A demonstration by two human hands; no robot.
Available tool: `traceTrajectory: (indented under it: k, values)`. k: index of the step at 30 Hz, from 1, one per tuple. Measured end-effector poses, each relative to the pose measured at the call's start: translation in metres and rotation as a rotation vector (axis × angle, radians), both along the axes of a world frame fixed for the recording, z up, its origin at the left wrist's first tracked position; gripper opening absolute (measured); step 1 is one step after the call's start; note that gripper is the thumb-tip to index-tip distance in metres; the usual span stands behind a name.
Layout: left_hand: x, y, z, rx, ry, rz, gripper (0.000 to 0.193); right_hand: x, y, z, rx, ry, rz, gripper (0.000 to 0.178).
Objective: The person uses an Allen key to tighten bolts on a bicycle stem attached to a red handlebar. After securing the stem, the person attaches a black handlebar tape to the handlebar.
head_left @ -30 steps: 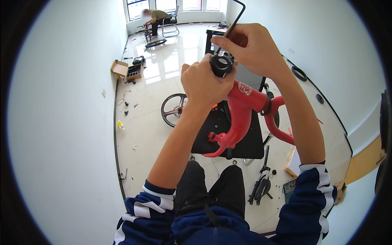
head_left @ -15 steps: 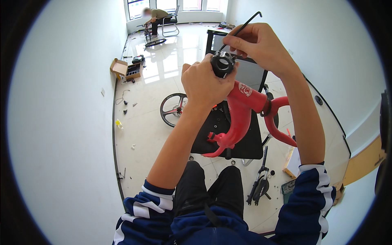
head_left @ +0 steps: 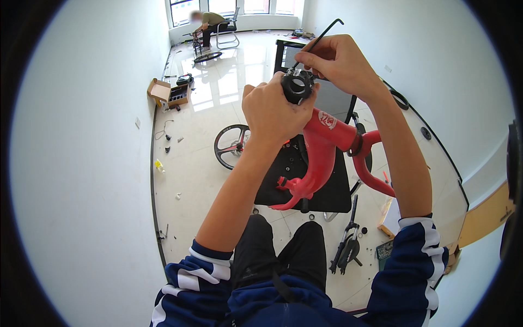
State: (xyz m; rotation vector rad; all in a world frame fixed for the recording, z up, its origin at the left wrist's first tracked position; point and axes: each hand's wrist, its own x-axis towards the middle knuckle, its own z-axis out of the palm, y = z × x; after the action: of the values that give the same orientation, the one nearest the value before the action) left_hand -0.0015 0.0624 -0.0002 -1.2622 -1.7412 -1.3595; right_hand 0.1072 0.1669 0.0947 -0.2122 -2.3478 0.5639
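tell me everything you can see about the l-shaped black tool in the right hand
The l-shaped black tool is a slim one-piece rod, metal by its look, with a short bent end uppermost. It slants, its top leaning rightward. The right hand pinches its lower part. Its lower end reaches the black ring-shaped part; whether it is seated there is too small to tell.

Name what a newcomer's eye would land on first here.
The bright red bicycle frame likely draws the eye first, just right of centre. Above it, the left hand grips a black clamp, while the right hand holds a black hex key angled down toward it. Far off, at the upper left, another person sits bent forward.
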Motion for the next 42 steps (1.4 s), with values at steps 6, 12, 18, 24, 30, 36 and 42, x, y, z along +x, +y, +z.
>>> traceTrajectory:
  k: [6,12,18,24,30,36,42]
  values:
    - [0.000,0.002,0.000,0.042,0.006,-0.031,0.045,-0.001,0.010,0.002,-0.006,-0.017,0.163,0.018]
    - [0.000,0.004,0.000,0.018,0.014,-0.019,0.046,-0.003,0.010,-0.004,-0.191,0.086,0.158,0.023]
    - [0.003,0.004,0.001,0.022,-0.002,-0.036,0.047,-0.001,0.001,-0.007,-0.258,0.149,0.130,0.020]
    - [0.000,0.004,-0.001,0.013,-0.012,-0.015,0.043,-0.004,0.011,-0.016,-0.268,0.176,0.290,0.015]
    - [0.004,0.003,0.001,-0.015,-0.010,-0.021,0.040,-0.004,0.011,-0.019,-0.370,0.202,0.340,0.017]
    - [0.005,0.006,0.000,0.014,0.008,-0.026,0.045,-0.006,0.000,-0.016,-0.184,0.259,0.073,0.020]
    - [0.004,0.005,-0.001,-0.030,-0.008,-0.004,0.042,-0.004,-0.008,-0.020,-0.361,0.387,0.009,0.019]
